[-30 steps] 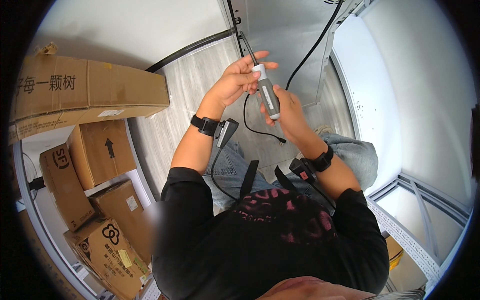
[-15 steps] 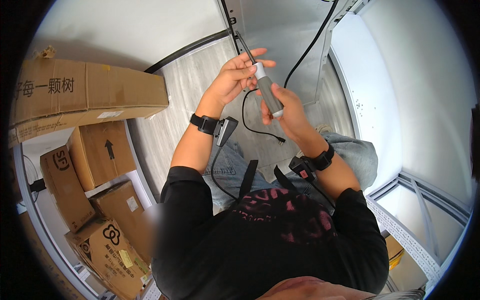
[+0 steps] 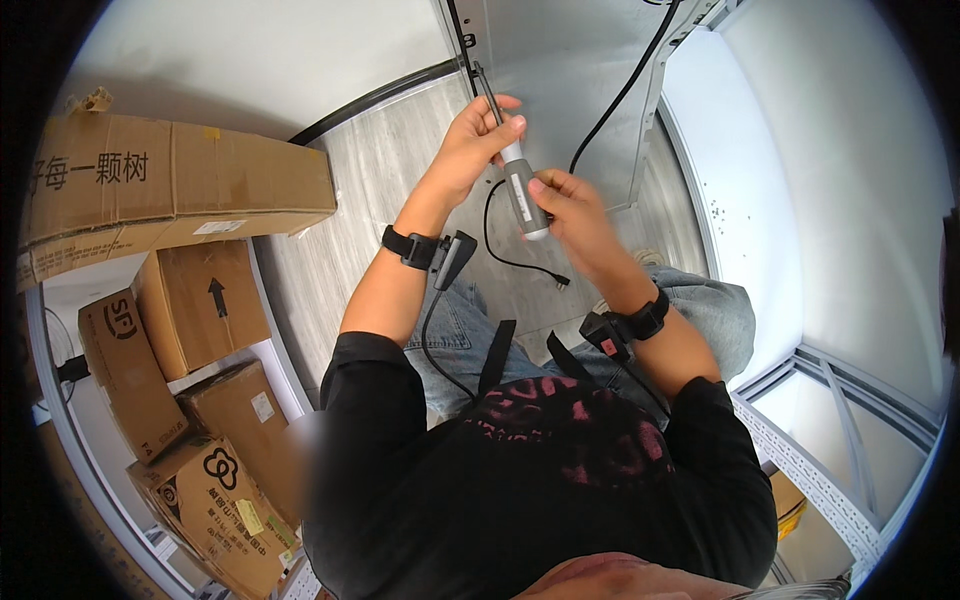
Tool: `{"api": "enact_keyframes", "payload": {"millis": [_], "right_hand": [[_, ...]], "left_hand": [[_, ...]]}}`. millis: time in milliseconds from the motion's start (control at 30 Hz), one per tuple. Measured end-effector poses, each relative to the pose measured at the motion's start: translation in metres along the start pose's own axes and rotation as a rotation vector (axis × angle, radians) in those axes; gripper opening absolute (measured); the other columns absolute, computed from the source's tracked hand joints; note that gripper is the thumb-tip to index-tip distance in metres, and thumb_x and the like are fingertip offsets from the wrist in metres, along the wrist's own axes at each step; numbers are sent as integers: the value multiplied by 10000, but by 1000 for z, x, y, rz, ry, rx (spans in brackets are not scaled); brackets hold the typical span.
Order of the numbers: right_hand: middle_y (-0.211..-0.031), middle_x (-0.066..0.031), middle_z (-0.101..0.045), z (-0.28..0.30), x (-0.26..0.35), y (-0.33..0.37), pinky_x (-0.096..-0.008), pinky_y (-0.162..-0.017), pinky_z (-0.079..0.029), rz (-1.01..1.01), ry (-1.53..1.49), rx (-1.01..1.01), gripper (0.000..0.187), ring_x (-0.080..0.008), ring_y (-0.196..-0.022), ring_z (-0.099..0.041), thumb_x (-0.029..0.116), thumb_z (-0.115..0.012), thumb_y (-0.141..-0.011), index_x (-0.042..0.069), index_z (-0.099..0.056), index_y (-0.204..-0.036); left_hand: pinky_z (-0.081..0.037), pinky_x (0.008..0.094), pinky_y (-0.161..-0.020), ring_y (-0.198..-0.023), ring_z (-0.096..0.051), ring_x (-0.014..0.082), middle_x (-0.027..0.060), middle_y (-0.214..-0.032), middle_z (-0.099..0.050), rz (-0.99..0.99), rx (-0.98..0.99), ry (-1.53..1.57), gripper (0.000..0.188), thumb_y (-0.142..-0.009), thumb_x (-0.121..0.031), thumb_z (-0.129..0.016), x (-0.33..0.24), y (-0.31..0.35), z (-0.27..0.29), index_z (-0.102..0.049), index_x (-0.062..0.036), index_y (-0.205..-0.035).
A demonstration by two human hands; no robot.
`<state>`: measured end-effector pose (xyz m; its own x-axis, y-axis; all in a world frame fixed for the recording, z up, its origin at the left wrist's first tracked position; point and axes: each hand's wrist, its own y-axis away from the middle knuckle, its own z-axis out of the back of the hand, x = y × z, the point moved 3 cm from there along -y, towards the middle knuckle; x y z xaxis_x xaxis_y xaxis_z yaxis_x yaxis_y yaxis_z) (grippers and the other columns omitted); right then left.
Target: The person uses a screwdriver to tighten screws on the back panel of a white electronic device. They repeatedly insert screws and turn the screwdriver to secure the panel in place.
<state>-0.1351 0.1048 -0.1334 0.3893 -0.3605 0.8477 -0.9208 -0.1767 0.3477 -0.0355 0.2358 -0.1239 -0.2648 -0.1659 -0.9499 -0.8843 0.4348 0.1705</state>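
Note:
A screwdriver [image 3: 523, 195] with a grey handle, light collar and white end cap slants up to the left. Its long metal shaft reaches the black-edged side of a grey metal panel [image 3: 560, 80], near the slots there; whether the tip sits in a screw I cannot tell. My left hand [image 3: 476, 145] is closed around the shaft and collar with thumb and fingers. Lower down, my right hand [image 3: 575, 210] grips the handle from the right, thumb across it.
A black cable [image 3: 625, 90] hangs down the panel, and a plug [image 3: 562, 282] lies on the wooden floor. At left stand a long cardboard box [image 3: 180, 190] and a shelf with several cartons [image 3: 205, 305]. A white metal rack [image 3: 810, 500] is at lower right.
The screwdriver's handle has turned about its axis, bringing a pale label into sight. My right hand has shifted its grip, and my left fingers have closed more around the shaft.

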Motion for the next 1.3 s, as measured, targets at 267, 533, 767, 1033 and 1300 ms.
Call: {"api": "enact_keyframes", "payload": {"millis": [267, 533, 767, 1033, 1300], "right_hand": [[-850, -83, -608, -3, 9, 6, -264, -555, -449, -29, -111, -28, 332, -127, -667, -577, 274, -504, -956, -10, -511, -1128], [-763, -50, -580, -5, 13, 5, -249, -558, -425, -20, -143, -47, 377, -121, -600, -529, 338, -500, -934, -16, -565, -1046], [-707, -48, -567, 1, 22, 3, -262, -507, -414, 41, 73, -137, 332, -133, -533, -499, 325, -575, -891, 8, -567, -987], [-769, -87, -592, -4, 30, 5, -260, -486, -429, -39, -105, -28, 345, -140, -576, -539, 308, -456, -950, -14, -563, -1012], [-771, -80, -586, -3, 22, -2, -259, -475, -410, -97, -260, 76, 369, -130, -539, -511, 326, -401, -982, -14, -510, -1074]], "left_hand": [[-492, 246, -641, -755, -616, 121, 95, -994, -683, -34, 166, 56, 441, -857, -87, -633, -4, -1, 5, -450, -1, -1249], [-505, 228, -632, -786, -631, 122, 103, -961, -681, 55, 126, -25, 398, -886, -86, -602, -8, 2, 2, -451, -14, -1248], [-517, 258, -678, -773, -627, 126, 68, -896, -653, -1, 177, 11, 382, -881, -100, -618, -7, 0, 5, -458, -17, -1218], [-502, 274, -659, -731, -617, 118, 36, -803, -656, -102, -33, -309, 236, -860, -130, -645, -19, -9, 35, -577, -17, -1056], [-501, 304, -579, -596, -651, 226, 111, -669, -667, -497, -432, -1154, 209, -826, -234, -664, -47, -32, 38, -672, -25, -822]]}}
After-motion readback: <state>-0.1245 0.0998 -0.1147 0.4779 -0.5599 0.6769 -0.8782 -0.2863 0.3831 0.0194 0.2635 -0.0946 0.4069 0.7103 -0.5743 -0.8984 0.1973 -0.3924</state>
